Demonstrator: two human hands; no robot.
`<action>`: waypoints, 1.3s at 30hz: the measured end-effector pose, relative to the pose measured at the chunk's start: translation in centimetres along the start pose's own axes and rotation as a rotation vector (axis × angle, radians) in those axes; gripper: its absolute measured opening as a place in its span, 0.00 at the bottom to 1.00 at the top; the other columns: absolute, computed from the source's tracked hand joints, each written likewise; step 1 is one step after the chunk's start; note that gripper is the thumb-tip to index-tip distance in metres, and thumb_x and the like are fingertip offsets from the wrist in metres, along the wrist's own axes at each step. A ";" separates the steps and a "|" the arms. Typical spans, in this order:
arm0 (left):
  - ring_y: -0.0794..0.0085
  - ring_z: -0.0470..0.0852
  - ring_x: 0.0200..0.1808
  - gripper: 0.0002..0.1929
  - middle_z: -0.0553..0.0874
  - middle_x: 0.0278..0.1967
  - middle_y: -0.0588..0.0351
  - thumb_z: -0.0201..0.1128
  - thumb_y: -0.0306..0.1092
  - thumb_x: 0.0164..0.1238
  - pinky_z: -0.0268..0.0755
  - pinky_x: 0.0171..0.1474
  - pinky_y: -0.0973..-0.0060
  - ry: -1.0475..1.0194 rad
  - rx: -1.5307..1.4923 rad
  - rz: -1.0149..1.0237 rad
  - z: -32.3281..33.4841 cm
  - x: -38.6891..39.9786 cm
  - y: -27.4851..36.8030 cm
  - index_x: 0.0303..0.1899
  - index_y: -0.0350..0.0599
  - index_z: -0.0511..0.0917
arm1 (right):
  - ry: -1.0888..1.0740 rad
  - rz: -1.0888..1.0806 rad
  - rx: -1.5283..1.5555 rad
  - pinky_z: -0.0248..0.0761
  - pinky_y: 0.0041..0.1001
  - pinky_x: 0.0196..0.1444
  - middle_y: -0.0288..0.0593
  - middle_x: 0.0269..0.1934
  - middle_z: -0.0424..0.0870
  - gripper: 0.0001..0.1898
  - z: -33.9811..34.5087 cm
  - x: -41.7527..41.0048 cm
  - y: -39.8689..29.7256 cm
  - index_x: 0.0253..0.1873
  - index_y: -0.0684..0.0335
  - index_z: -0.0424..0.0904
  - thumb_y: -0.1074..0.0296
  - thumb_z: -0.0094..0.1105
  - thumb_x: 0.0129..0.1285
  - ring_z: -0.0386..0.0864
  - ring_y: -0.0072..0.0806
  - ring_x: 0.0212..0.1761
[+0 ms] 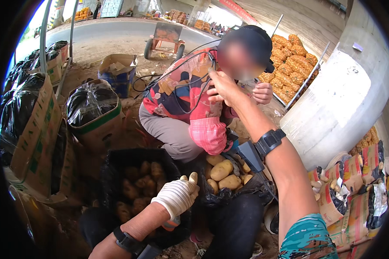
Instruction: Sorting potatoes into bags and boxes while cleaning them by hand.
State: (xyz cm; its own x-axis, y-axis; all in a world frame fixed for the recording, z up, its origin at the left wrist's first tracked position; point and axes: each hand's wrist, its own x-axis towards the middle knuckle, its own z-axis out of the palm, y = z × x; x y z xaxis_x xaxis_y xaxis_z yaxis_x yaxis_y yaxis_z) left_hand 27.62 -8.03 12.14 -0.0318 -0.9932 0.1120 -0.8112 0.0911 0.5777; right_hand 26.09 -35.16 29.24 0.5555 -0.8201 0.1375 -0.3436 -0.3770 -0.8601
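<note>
My left hand (178, 195), in a white knit glove, is over the right side of a box lined with black plastic (107, 168). Its fingers are curled, and nothing shows in them. Brown potatoes (145, 183) lie in that box, in shadow. To its right, paler potatoes (226, 171) fill another container with a black plastic liner (218, 197). My right hand (221, 85), bare, is raised by the shoulder of a crouching person (194, 81). Its fingers are apart, close to a black cable (199, 79) on that person; whether they touch is unclear.
Cartons with black bags (92, 103) stand at left, and a blue-sided carton (118, 74) behind. Opened potato cartons (335, 194) are stacked at right beside a concrete pillar (337, 90). Sacks (291, 64) and a two-wheeled cart (165, 40) stand farther back.
</note>
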 end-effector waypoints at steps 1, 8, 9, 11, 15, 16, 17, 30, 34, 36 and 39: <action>0.46 0.82 0.39 0.21 0.81 0.41 0.39 0.54 0.40 0.71 0.74 0.41 0.57 -0.002 0.001 -0.001 -0.1 0.0 0.0 0.58 0.38 0.66 | 0.005 0.034 -0.057 0.81 0.28 0.29 0.50 0.51 0.78 0.28 -0.7 -0.7 -0.4 0.57 0.69 0.72 0.45 0.53 0.70 0.84 0.32 0.35; 0.47 0.83 0.38 0.20 0.81 0.42 0.39 0.54 0.39 0.72 0.75 0.40 0.57 -0.038 -0.009 -0.018 -1.3 0.0 0.4 0.58 0.38 0.67 | 0.049 -0.196 -0.038 0.68 0.21 0.16 0.38 0.30 0.82 0.16 -1.3 -4.6 2.8 0.48 0.67 0.78 0.57 0.56 0.71 0.81 0.22 0.23; 0.47 0.83 0.38 0.20 0.81 0.42 0.39 0.53 0.39 0.72 0.75 0.40 0.58 -0.043 0.012 -0.009 -1.4 -0.1 0.4 0.58 0.38 0.67 | -0.021 -0.196 0.075 0.68 0.20 0.18 0.38 0.31 0.82 0.16 -1.0 -6.0 3.7 0.50 0.67 0.77 0.58 0.55 0.71 0.81 0.22 0.25; 0.47 0.83 0.38 0.20 0.81 0.42 0.40 0.54 0.38 0.71 0.75 0.41 0.58 -0.046 -0.019 -0.008 -2.1 -0.3 0.8 0.58 0.38 0.67 | -0.153 -0.087 0.150 0.70 0.19 0.22 0.39 0.37 0.82 0.15 -0.5 -10.2 4.4 0.54 0.65 0.75 0.59 0.53 0.72 0.82 0.22 0.31; 0.46 0.82 0.40 0.18 0.82 0.43 0.40 0.56 0.36 0.70 0.75 0.42 0.61 -0.016 -0.066 -0.023 -1.7 -0.8 0.1 0.57 0.39 0.70 | -0.519 0.177 0.343 0.75 0.20 0.29 0.40 0.43 0.82 0.17 0.9 -18.9 5.5 0.58 0.64 0.74 0.58 0.54 0.73 0.83 0.23 0.38; 0.46 0.82 0.40 0.18 0.82 0.43 0.40 0.56 0.36 0.70 0.75 0.42 0.61 -0.023 -0.058 -0.037 -1.4 -1.3 -0.5 0.57 0.39 0.70 | -0.594 0.204 0.340 0.75 0.20 0.31 0.41 0.44 0.82 0.18 1.8 -20.6 6.0 0.58 0.64 0.74 0.58 0.54 0.73 0.83 0.24 0.39; 0.52 0.83 0.37 0.14 0.83 0.40 0.45 0.55 0.35 0.71 0.75 0.40 0.63 0.068 -0.088 -0.001 -0.9 -1.5 -1.0 0.53 0.39 0.72 | -0.647 0.227 0.322 0.75 0.20 0.32 0.41 0.45 0.82 0.18 2.1 -22.3 6.4 0.59 0.64 0.73 0.58 0.55 0.73 0.83 0.24 0.40; 0.79 0.70 0.32 0.14 0.82 0.33 0.64 0.59 0.30 0.72 0.72 0.39 0.79 0.154 0.002 -0.106 -1.6 -4.8 -0.8 0.55 0.39 0.76 | -0.632 -0.104 -0.120 0.77 0.34 0.35 0.48 0.42 0.82 0.20 4.0 -29.9 9.8 0.54 0.68 0.74 0.56 0.59 0.68 0.83 0.38 0.40; 0.83 0.69 0.32 0.11 0.80 0.33 0.66 0.56 0.28 0.74 0.71 0.37 0.80 0.115 -0.387 -0.297 -1.9 -6.1 0.8 0.53 0.39 0.77 | -0.578 -0.345 -0.440 0.75 0.43 0.47 0.56 0.43 0.81 0.20 2.7 -31.4 9.1 0.52 0.68 0.73 0.57 0.61 0.64 0.80 0.54 0.46; 0.85 0.71 0.33 0.11 0.79 0.34 0.68 0.54 0.26 0.75 0.72 0.35 0.80 0.140 -0.477 -0.356 -2.6 -7.4 1.7 0.55 0.41 0.77 | -0.646 -0.332 -0.563 0.75 0.42 0.49 0.55 0.44 0.81 0.21 2.3 -32.4 8.9 0.54 0.66 0.74 0.57 0.61 0.64 0.80 0.52 0.48; 0.83 0.75 0.33 0.13 0.78 0.35 0.67 0.55 0.25 0.75 0.74 0.36 0.78 0.234 -0.675 -0.445 -1.8 -9.3 2.1 0.57 0.43 0.75 | -0.561 -0.419 -0.556 0.76 0.43 0.44 0.56 0.38 0.83 0.19 1.9 -33.2 10.1 0.45 0.70 0.74 0.57 0.63 0.62 0.82 0.52 0.44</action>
State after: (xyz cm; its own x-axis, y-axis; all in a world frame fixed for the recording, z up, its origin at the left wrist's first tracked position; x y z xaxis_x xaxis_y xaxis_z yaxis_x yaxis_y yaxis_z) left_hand 27.25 1.51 13.73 0.3904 -0.9130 -0.1186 -0.1939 -0.2075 0.9588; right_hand 5.63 -10.96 15.02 0.9564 -0.2921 0.0006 -0.2660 -0.8721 -0.4108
